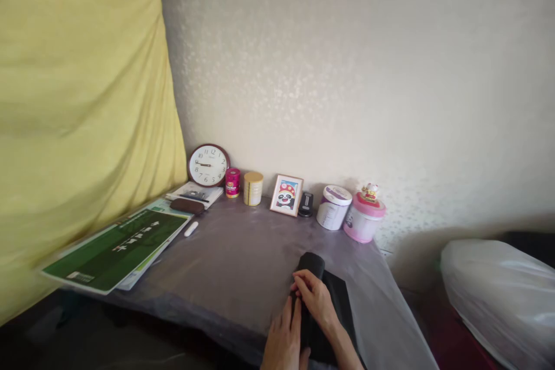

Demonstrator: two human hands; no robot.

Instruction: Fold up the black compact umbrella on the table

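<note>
A black sheet (340,295), partly folded or rolled over itself, lies near the front of the table; I cannot tell whether it is cloth or a bag. My right hand (315,299) is over it, thumb and fingers pinched together at the left edge of the rolled part. Alongside that edge rests my left hand (284,332), its fingers stretched forward and close to the right fingertips. The left thumb lies against the black material. Both forearms come from the bottom of the view and hide part of the sheet.
Along the wall stand a clock (208,165), pink can (233,183), yellow-lidded tin (253,189), panda picture frame (287,195), black stapler-like object (306,204), white tub (334,208) and pink tub (364,221). Green booklet (130,243) lies left, beside a brown case (187,206) and white stick (191,229).
</note>
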